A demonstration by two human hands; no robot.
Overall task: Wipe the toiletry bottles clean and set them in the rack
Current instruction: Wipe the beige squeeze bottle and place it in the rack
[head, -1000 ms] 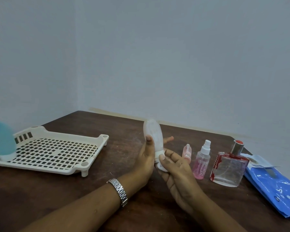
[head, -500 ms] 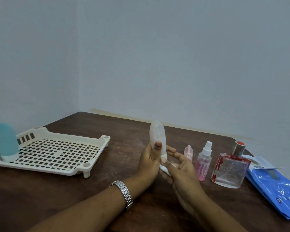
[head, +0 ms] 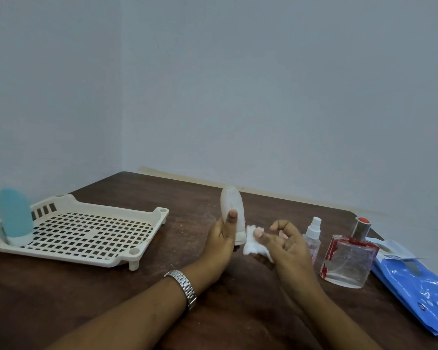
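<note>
My left hand grips a white oval squeeze bottle, cap down and upright above the table, thumb across its front. My right hand sits just right of it and pinches a crumpled white wipe between thumb and fingers; the wipe is a little apart from the bottle's cap. A blue squeeze bottle stands cap down in the left corner of the cream slotted rack. On the right stand a small pink spray bottle and a square glass perfume bottle.
A blue wipes packet lies at the table's right edge beside the perfume bottle. The dark wooden table meets pale walls at the back and left. A metal watch is on my left wrist.
My right hand has drawn away from the white bottle to the right, taking the wipe off its cap. The left hand keeps the bottle upright, shifted slightly.
</note>
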